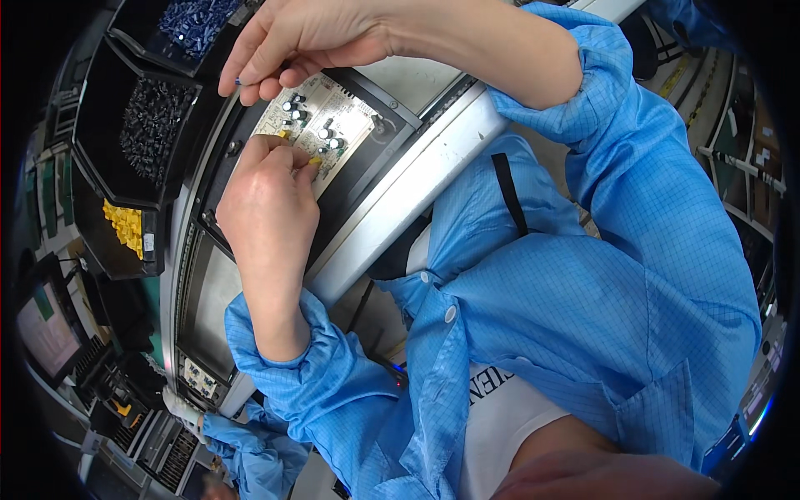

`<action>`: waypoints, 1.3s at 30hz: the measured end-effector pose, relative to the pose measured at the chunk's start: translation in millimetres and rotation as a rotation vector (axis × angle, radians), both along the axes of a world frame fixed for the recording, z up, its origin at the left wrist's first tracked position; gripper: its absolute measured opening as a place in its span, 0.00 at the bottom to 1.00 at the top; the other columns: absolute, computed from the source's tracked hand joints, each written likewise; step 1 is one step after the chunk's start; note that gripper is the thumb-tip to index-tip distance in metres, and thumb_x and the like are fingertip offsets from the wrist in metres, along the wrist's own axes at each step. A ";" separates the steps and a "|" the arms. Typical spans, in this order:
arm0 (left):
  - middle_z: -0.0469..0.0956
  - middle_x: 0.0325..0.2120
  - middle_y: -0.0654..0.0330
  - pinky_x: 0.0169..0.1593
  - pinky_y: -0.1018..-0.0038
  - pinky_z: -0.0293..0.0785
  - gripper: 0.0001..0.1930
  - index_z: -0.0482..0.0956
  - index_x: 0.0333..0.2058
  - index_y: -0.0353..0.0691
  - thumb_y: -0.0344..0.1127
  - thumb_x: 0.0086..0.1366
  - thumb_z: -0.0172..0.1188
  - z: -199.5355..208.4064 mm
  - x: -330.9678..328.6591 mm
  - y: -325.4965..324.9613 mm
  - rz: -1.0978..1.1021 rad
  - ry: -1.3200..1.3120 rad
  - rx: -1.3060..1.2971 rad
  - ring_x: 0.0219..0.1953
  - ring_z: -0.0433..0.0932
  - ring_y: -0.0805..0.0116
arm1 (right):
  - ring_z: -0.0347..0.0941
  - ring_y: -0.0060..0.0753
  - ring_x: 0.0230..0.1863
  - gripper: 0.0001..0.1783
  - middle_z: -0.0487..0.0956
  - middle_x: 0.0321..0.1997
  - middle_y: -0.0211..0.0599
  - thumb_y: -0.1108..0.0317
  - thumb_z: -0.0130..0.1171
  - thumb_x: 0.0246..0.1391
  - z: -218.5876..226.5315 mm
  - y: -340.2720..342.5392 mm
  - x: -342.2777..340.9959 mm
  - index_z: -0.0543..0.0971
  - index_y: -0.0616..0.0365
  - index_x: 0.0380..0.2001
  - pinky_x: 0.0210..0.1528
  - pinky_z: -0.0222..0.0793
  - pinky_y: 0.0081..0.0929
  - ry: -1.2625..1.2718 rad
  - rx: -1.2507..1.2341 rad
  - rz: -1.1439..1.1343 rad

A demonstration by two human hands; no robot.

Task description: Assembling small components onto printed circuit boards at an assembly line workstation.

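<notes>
Over the pale circuit board (354, 123), my left hand (268, 187) is closed, its fingertips down at the board. A small yellow component (315, 162) shows at those fingers; another yellow component (285, 133) shows just beyond the knuckles. My right hand (312, 42) is raised above the board's far left side, thumb and forefinger pinched on a small blue component (239, 81) that is mostly hidden. Several dark, white-topped capacitors (326, 133) stand upright on the board. The board's left part is hidden beneath my hands.
Black bins left of the line hold blue components (196, 27), black components (154, 129) and yellow components (125, 227). A metal rail (400, 187) runs along the near side. Lower left, a co-worker's gloved hand (180, 406) is beside another board (200, 379). A monitor (52, 325) stands far left.
</notes>
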State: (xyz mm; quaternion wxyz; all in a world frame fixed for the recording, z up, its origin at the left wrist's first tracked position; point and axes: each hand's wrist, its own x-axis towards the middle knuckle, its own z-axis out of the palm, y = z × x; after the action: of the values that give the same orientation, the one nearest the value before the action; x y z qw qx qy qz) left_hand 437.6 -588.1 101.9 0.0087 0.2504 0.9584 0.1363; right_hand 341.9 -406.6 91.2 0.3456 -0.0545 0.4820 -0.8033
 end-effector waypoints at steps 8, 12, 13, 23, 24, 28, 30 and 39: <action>0.78 0.32 0.57 0.34 0.63 0.75 0.04 0.80 0.27 0.36 0.28 0.52 0.63 -1.4 -2.1 4.8 -0.024 0.022 -0.054 0.31 0.79 0.54 | 0.78 0.25 0.24 0.06 0.81 0.27 0.44 0.81 0.58 0.53 4.5 3.2 4.5 0.79 0.70 0.35 0.22 0.75 0.15 0.058 0.042 0.021; 0.78 0.31 0.56 0.35 0.63 0.75 0.04 0.80 0.26 0.35 0.30 0.52 0.63 -1.1 -5.6 5.8 -0.027 0.008 -0.127 0.31 0.79 0.53 | 0.79 0.25 0.24 0.05 0.82 0.28 0.42 0.80 0.62 0.50 2.2 -3.7 1.6 0.81 0.68 0.33 0.23 0.75 0.15 0.078 0.036 0.045; 0.79 0.31 0.55 0.35 0.63 0.75 0.04 0.81 0.26 0.35 0.30 0.53 0.62 -0.2 -5.9 5.2 -0.019 -0.021 -0.155 0.31 0.79 0.53 | 0.79 0.25 0.24 0.05 0.82 0.28 0.41 0.80 0.63 0.49 2.0 -4.6 1.2 0.81 0.68 0.32 0.24 0.75 0.15 0.083 0.048 0.042; 0.79 0.36 0.60 0.41 0.84 0.69 0.11 0.81 0.43 0.30 0.23 0.61 0.58 -21.8 -36.5 -85.7 0.459 -0.407 0.935 0.34 0.74 0.78 | 0.80 0.27 0.28 0.06 0.82 0.28 0.43 0.83 0.61 0.47 -8.8 0.2 0.9 0.81 0.72 0.32 0.31 0.78 0.17 0.287 0.297 0.188; 0.78 0.39 0.57 0.43 0.84 0.70 0.13 0.79 0.45 0.28 0.21 0.61 0.56 -33.4 -40.0 -103.7 0.457 -0.481 1.053 0.37 0.75 0.76 | 0.80 0.27 0.28 0.06 0.82 0.28 0.43 0.83 0.61 0.47 -13.0 -1.1 -0.8 0.81 0.72 0.32 0.31 0.78 0.17 0.289 0.297 0.203; 0.76 0.48 0.45 0.57 0.74 0.72 0.14 0.76 0.46 0.24 0.17 0.62 0.52 -31.0 -36.3 -125.8 0.395 -0.664 1.262 0.50 0.77 0.63 | 0.80 0.24 0.26 0.05 0.82 0.28 0.42 0.79 0.62 0.51 -16.7 -9.3 7.6 0.81 0.72 0.32 0.27 0.76 0.15 0.201 0.343 0.187; 0.76 0.48 0.43 0.57 0.73 0.73 0.13 0.76 0.47 0.24 0.19 0.63 0.54 -28.1 -37.5 -128.1 0.387 -0.686 1.270 0.51 0.77 0.60 | 0.78 0.22 0.24 0.06 0.81 0.26 0.40 0.76 0.61 0.54 -18.8 -6.7 10.1 0.81 0.70 0.31 0.24 0.73 0.14 0.168 0.399 0.198; 0.81 0.38 0.47 0.43 0.79 0.79 0.12 0.80 0.41 0.26 0.32 0.66 0.59 -39.2 -32.9 -147.6 0.435 -0.631 1.305 0.38 0.82 0.65 | 0.74 0.24 0.22 0.09 0.80 0.22 0.36 0.68 0.61 0.55 -7.2 7.0 51.6 0.81 0.66 0.30 0.27 0.69 0.24 0.482 0.777 0.089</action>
State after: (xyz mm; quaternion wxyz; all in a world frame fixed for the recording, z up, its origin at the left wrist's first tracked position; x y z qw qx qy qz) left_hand 404.7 -735.8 62.8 0.1056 -0.0410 0.6630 0.7400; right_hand 393.5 -399.6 84.0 0.2526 -0.1268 0.8112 -0.5119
